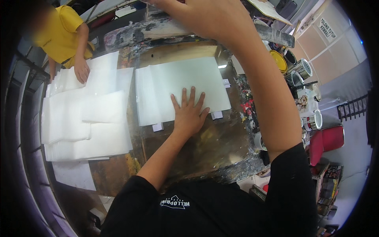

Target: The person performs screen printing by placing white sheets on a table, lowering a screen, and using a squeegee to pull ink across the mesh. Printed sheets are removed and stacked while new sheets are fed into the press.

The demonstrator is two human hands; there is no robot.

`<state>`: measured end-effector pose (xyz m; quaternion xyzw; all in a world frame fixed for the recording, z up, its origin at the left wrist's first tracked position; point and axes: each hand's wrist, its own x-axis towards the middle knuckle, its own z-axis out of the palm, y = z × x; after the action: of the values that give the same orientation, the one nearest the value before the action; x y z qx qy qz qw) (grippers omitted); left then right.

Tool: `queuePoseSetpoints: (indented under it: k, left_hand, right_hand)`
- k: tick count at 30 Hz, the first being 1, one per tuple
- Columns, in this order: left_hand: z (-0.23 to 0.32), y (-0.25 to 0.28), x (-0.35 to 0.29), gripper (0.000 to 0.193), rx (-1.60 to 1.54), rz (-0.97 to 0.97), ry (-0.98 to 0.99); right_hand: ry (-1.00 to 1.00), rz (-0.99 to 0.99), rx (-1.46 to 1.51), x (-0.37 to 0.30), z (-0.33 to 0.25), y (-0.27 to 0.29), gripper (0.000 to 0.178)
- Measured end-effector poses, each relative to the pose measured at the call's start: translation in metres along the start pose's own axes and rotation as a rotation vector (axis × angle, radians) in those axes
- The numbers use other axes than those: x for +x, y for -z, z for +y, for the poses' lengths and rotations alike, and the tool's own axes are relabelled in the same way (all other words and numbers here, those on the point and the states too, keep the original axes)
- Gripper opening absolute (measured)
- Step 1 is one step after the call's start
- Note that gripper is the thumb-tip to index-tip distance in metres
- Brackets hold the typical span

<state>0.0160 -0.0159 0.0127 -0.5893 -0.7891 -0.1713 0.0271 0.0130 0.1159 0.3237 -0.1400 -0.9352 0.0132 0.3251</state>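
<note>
My left hand [188, 112] lies flat, fingers spread, on the near edge of a white translucent sheet [177, 81]. The sheet rests on a paint-stained glass worktop [209, 146], with small white tabs [157, 127] sticking out under its near edge. My right hand [205, 15] is raised close to the camera at the top, over a paint-smeared wooden bar [134, 33] at the far side of the worktop. Its fingertips run out of the picture, so its grip is hidden.
Stacks of white sheets [87, 126] cover the table to the left. A co-worker in a yellow shirt [63, 31] rests a hand [81, 69] on them. Paint cans [304, 69], a yellow lid [278, 61] and a tape roll [258, 141] line the right edge. A red stool [327, 140] stands beyond.
</note>
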Motion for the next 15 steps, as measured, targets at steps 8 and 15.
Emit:
queuePoseSetpoints:
  k: [8,15]
  left_hand:
    - [0.002,0.001,0.001,0.063,-0.04,-0.051,-0.002]
    - [0.002,-0.005,0.0,0.066,-0.037,0.004,-0.009]
  right_hand:
    - [-0.047,0.032,-0.015,0.001,-0.001,0.005,0.084]
    - [-0.029,0.037,-0.024,-0.003,-0.003,-0.001,0.083]
